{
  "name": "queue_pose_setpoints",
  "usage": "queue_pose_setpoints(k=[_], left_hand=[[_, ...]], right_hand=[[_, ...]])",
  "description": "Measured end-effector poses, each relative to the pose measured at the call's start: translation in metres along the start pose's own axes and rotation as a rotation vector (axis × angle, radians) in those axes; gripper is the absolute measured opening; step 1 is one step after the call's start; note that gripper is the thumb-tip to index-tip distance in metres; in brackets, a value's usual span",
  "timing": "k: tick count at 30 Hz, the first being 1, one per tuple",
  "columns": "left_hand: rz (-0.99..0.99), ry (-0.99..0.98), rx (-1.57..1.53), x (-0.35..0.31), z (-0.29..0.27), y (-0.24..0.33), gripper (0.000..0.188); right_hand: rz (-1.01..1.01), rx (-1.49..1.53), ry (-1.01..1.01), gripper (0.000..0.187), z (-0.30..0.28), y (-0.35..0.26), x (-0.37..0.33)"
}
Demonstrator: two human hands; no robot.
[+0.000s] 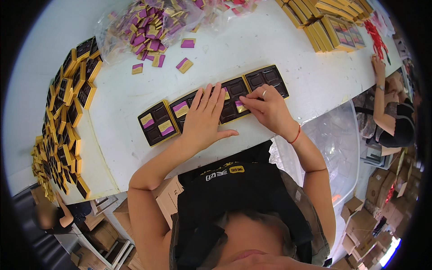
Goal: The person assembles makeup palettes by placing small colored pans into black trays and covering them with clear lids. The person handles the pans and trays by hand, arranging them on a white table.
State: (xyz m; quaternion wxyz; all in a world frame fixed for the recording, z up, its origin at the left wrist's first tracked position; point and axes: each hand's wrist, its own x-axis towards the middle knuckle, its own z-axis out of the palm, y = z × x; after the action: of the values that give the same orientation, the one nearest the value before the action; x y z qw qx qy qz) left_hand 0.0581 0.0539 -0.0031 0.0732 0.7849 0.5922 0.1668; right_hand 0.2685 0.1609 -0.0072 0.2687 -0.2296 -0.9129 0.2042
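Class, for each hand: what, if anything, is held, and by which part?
Right hand: fingers at the upper right edge of a purple-gold square; gripping or just pressing cannot be told. Left hand: flat over boxes, nothing visibly held.

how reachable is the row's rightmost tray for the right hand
Likely yes: the right hand is close to the row's rightmost tray, nothing visible between them, though it is busy at a wrapped square.

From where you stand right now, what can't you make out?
In the head view:
- Some compartments in the two middle trays: covered by the left hand.
- Part of the purple-and-gold piece: covered by the fingers of the right hand.
- The far end of the clear bag: cut off by the upper edge.
- The number of trays heaped at left: small and overlapping.
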Motion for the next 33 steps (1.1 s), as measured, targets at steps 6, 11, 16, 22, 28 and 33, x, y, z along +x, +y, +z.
queue_pose_setpoints(k=[6, 11, 16, 22, 28, 33], left_hand=[[-0.002, -0.023, 0.107, -0.005, 0.012, -0.001, 0.092], [-0.002, -0.025, 0.009, -0.008, -0.017, -0.012, 0.074], [-0.254, 0.199, 0.014, 0.008, -0.04, -0.082, 0.051], [-0.245, 0.231, 0.045, 0.05, -0.018, -0.117, 0.036], [-0.389, 0.124, -0.129, 0.051, -0.019, -0.124, 0.03], [-0.259, 0.212, -0.392, 0.075, -0.026, -0.076, 0.028]], right_hand=[[-0.13, -0.197, -0.121, 0.031, -0.005, -0.014, -0.01], [-0.232, -0.024, -0.097, 0.024, -0.01, -0.008, 0.028], [-0.056, 0.12, -0.008, 0.021, 0.059, 0.026, 0.149], [0.046, -0.152, -0.111, 0.028, 0.111, 0.066, 0.221], [0.381, 0.692, -0.341, 0.01, 0.028, 0.066, 0.166], [0.2, 0.919, -0.039, 0.017, -0.049, 0.063, 0.063]])
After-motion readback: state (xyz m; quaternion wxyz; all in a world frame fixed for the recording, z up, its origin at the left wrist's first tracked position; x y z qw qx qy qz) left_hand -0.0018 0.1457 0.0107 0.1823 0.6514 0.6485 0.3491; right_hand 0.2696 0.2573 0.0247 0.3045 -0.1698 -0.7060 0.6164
